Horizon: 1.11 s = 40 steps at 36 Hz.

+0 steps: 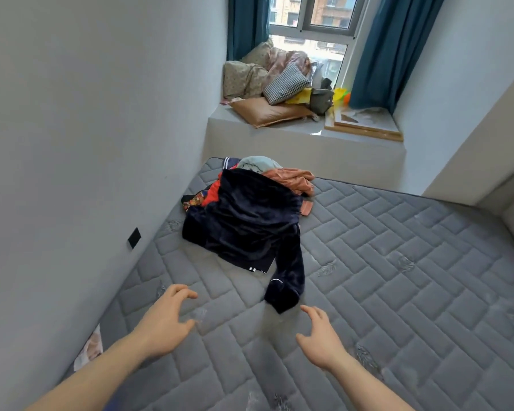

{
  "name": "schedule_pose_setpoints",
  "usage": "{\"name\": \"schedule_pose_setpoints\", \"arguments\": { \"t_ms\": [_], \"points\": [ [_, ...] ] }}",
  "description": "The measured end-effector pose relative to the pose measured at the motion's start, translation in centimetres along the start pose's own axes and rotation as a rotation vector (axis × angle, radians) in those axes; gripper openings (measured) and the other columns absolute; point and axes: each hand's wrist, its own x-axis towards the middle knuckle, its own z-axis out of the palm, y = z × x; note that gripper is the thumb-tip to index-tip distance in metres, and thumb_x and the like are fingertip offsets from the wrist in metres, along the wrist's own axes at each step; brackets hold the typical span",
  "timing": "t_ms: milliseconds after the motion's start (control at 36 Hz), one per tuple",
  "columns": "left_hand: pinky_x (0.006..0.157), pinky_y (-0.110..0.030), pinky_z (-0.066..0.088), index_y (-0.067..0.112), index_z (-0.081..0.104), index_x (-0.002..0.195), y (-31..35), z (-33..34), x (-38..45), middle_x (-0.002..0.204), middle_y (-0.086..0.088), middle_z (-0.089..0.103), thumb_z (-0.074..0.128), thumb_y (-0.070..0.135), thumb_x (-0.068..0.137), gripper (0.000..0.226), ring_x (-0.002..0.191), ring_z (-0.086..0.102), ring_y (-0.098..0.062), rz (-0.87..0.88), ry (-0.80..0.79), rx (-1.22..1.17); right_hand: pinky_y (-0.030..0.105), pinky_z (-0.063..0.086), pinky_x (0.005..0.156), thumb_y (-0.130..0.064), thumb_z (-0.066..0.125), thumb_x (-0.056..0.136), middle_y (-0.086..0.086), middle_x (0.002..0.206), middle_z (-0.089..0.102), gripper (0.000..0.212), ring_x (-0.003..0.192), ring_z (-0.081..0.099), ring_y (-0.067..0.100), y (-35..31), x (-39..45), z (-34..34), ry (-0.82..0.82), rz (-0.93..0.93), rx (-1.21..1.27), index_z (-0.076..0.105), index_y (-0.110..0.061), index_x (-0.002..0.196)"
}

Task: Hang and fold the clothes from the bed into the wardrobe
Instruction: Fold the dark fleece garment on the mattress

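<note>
Writing: I can read none.
Navy jacket [250, 221]: tops the clothes pile [288, 176] on the mattress [398, 262] by the wall, sleeve trailing toward me.
Left hand [163, 324]: fingers spread, empty.
Right hand [321, 339]: likewise, near the cuff.

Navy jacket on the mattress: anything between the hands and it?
Nothing visible. Left hand and right hand hover open over bare grey mattress; the navy jacket tops the clothes pile, its sleeve trailing toward the right hand.
</note>
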Motion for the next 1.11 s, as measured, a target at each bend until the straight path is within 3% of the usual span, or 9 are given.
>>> {"name": "schedule_pose_setpoints", "arguments": {
  "t_ms": [83, 194, 306, 444, 583, 750, 861, 972, 1111],
  "points": [
    [0.096, -0.019, 0.038, 0.038, 0.048, 0.126, -1.9, 1.2, 3.1, 0.142, 0.017, 0.033, 0.069, 0.029, 0.091, 0.043, 0.12, 0.05, -0.005, -0.032, -0.006, -0.008, 0.032, 0.048, 0.1, -0.023, 0.058, 0.091, 0.001, 0.167, 0.006, 0.072, 0.136, 0.047, 0.025, 1.4, 4.7, 1.8, -0.041, 0.05, -0.035, 0.027, -0.031, 0.156],
    [0.092, -0.02, 0.041, 0.039, 0.047, 0.128, -4.5, 3.1, 7.8, 0.143, 0.021, 0.03, 0.066, 0.03, 0.093, 0.041, 0.116, 0.051, -0.003, -0.056, -0.029, 0.009, 0.033, 0.046, 0.105, -0.022, 0.06, 0.091, 0.005, 0.168, 0.0, 0.073, 0.144, 0.039, 0.027, 3.0, 11.0, 4.9, -0.067, 0.077, -0.076, 0.028, -0.033, 0.156],
    [0.09, -0.025, 0.044, 0.034, 0.049, 0.132, -7.1, 5.7, 12.4, 0.141, 0.02, 0.031, 0.064, 0.026, 0.092, 0.043, 0.094, 0.06, -0.004, -0.077, -0.063, 0.034, 0.036, 0.044, 0.108, -0.021, 0.062, 0.09, 0.007, 0.168, -0.001, 0.076, 0.144, 0.038, 0.029, 4.3, 17.3, 8.3, -0.076, 0.118, -0.088, 0.027, -0.033, 0.157],
    [0.089, -0.018, 0.035, 0.032, 0.052, 0.131, -10.8, 9.2, 16.5, 0.143, 0.018, 0.033, 0.063, 0.023, 0.091, 0.043, 0.099, 0.052, -0.005, -0.072, -0.082, 0.049, 0.035, 0.042, 0.11, -0.021, 0.068, 0.088, 0.009, 0.168, -0.006, 0.087, 0.145, 0.038, 0.029, 5.0, 24.1, 12.3, -0.073, 0.152, -0.022, 0.021, -0.035, 0.16],
    [0.089, -0.013, 0.029, 0.036, 0.052, 0.131, -14.7, 12.3, 19.6, 0.14, 0.023, 0.033, 0.064, 0.028, 0.091, 0.042, 0.126, 0.046, -0.001, -0.06, -0.093, 0.076, 0.041, 0.049, 0.104, -0.024, 0.071, 0.082, 0.013, 0.167, -0.013, 0.098, 0.143, 0.038, 0.036, 6.0, 30.6, 16.4, -0.046, 0.208, 0.008, 0.014, -0.043, 0.16],
    [0.091, -0.016, 0.033, 0.039, 0.052, 0.127, -18.0, 13.5, 21.3, 0.136, 0.027, 0.031, 0.064, 0.03, 0.091, 0.039, 0.122, 0.047, 0.001, -0.084, -0.084, 0.076, 0.03, 0.045, 0.099, -0.031, 0.077, 0.08, 0.015, 0.165, -0.001, 0.066, 0.125, 0.058, 0.031, 6.7, 34.8, 19.4, -0.016, 0.306, -0.026, 0.053, -0.035, 0.141],
    [0.08, -0.01, 0.031, 0.04, 0.053, 0.123, -18.9, 13.5, 21.3, 0.134, 0.028, 0.034, 0.065, 0.029, 0.091, 0.036, 0.102, 0.05, 0.01, -0.089, -0.095, 0.048, 0.035, 0.051, 0.09, -0.035, 0.075, 0.086, 0.006, 0.135, 0.041, 0.032, 0.104, 0.062, 0.031, 7.5, 34.7, 20.3, 0.071, 0.319, -0.19, 0.059, -0.021, 0.109],
    [0.076, -0.002, 0.034, 0.039, 0.053, 0.122, -18.7, 12.6, 20.9, 0.132, 0.029, 0.034, 0.064, 0.028, 0.09, 0.035, 0.083, 0.05, 0.023, -0.089, -0.121, 0.033, 0.027, 0.048, 0.076, -0.022, 0.068, 0.082, -0.004, 0.099, 0.07, 0.005, 0.094, 0.065, 0.02, 6.6, 33.3, 19.0, 0.088, 0.308, -0.104, 0.064, -0.025, 0.081],
    [0.097, -0.02, 0.041, 0.037, 0.052, 0.125, -16.6, 10.1, 20.0, 0.137, 0.025, 0.038, 0.061, 0.028, 0.091, 0.036, 0.112, 0.055, 0.001, -0.069, -0.133, 0.046, 0.024, 0.041, 0.054, -0.012, 0.071, 0.071, -0.004, 0.067, 0.064, 0.014, 0.06, 0.057, 0.014, 2.0, 28.2, 16.6, 0.001, 0.211, 0.216, 0.059, -0.019, 0.071]
  ]
}}
